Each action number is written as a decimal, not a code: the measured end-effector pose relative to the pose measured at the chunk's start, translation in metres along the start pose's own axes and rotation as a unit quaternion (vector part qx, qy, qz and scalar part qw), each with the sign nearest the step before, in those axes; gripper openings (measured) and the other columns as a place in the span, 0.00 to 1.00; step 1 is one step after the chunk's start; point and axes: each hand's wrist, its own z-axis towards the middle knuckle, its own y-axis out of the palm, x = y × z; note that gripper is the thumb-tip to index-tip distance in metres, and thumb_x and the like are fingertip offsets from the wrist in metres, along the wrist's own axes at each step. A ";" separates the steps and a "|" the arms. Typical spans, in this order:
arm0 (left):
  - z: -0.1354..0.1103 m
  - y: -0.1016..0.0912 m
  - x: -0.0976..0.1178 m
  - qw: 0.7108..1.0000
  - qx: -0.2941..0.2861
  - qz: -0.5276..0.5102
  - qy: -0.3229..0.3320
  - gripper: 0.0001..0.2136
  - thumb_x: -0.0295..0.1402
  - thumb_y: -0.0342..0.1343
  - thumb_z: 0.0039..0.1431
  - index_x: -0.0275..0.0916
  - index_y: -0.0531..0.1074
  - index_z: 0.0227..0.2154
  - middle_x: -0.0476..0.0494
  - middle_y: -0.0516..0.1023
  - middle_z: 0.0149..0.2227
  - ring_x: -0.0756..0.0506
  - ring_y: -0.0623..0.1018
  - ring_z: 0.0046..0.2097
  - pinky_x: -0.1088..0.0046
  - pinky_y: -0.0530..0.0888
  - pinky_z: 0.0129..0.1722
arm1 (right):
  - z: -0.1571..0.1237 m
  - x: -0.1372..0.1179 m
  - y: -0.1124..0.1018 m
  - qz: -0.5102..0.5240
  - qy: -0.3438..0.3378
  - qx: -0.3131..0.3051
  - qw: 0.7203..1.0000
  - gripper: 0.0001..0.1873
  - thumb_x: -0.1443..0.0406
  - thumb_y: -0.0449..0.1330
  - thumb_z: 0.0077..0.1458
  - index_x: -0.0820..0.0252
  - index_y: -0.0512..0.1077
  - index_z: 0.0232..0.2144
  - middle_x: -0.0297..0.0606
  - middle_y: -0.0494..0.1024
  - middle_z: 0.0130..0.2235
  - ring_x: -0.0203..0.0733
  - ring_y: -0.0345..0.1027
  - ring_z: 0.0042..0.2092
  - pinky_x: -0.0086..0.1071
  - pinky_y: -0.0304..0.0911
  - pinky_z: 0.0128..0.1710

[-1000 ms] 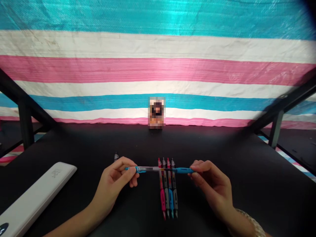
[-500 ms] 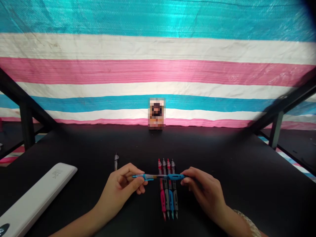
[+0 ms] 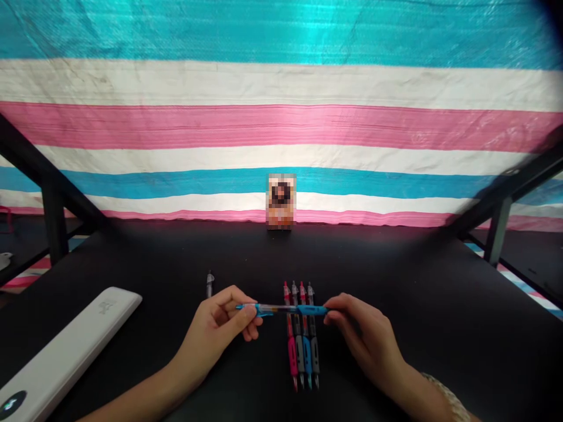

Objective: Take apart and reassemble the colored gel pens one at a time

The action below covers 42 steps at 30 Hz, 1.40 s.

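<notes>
A blue click pen (image 3: 285, 309) with a clear barrel is held level between both my hands. At its clip end, my left hand (image 3: 224, 316) pinches it between thumb and forefinger. My right hand (image 3: 363, 328) has its thumb and forefinger closed on the other end, beyond the blue rubber grip, and the fingers hide the tip. Below the held pen, several pens lie side by side on the table, their tips toward me: a pink-grip pen (image 3: 292, 354), a blue-grip pen (image 3: 307, 354) and grey-grip pens (image 3: 299, 354). Another pen (image 3: 210, 285) lies partly hidden behind my left hand.
A long white device (image 3: 79, 349) with a dark oval display rests at the left of the black table (image 3: 176, 252). At the back edge stands a small blurred card or box (image 3: 281, 202). Black metal bars (image 3: 55, 217) flank both sides; a striped tarp (image 3: 281, 126) hangs behind.
The pen has turned slightly about its length, and my left thumb now covers more of its clip end. Both hands keep hold of it. The view has shifted a little.
</notes>
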 end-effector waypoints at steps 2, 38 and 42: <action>0.000 0.000 0.000 1.000 0.000 -0.004 -0.001 0.15 0.44 0.70 0.52 0.36 0.77 0.28 0.45 0.83 0.24 0.50 0.78 0.24 0.78 0.73 0.25 | 0.001 -0.002 -0.001 0.009 -0.001 -0.027 1.000 0.09 0.64 0.52 0.70 0.57 0.71 0.38 0.33 0.75 0.29 0.38 0.70 0.27 0.29 0.66 0.27; -0.009 0.005 0.004 0.994 0.019 0.060 0.088 0.08 0.36 0.67 0.55 0.38 0.78 0.31 0.48 0.80 0.21 0.48 0.79 0.24 0.75 0.76 0.26 | 0.004 -0.013 0.001 -0.045 -0.035 -0.083 0.995 0.21 0.62 0.44 0.73 0.59 0.67 0.28 0.33 0.67 0.23 0.38 0.60 0.25 0.31 0.55 0.25; -0.008 0.007 0.002 0.996 0.006 0.002 0.084 0.08 0.34 0.70 0.52 0.39 0.77 0.29 0.49 0.79 0.23 0.49 0.77 0.26 0.76 0.74 0.28 | 0.005 -0.018 0.004 -0.037 -0.038 -0.071 0.996 0.19 0.62 0.47 0.73 0.60 0.70 0.32 0.35 0.71 0.24 0.39 0.63 0.26 0.31 0.58 0.26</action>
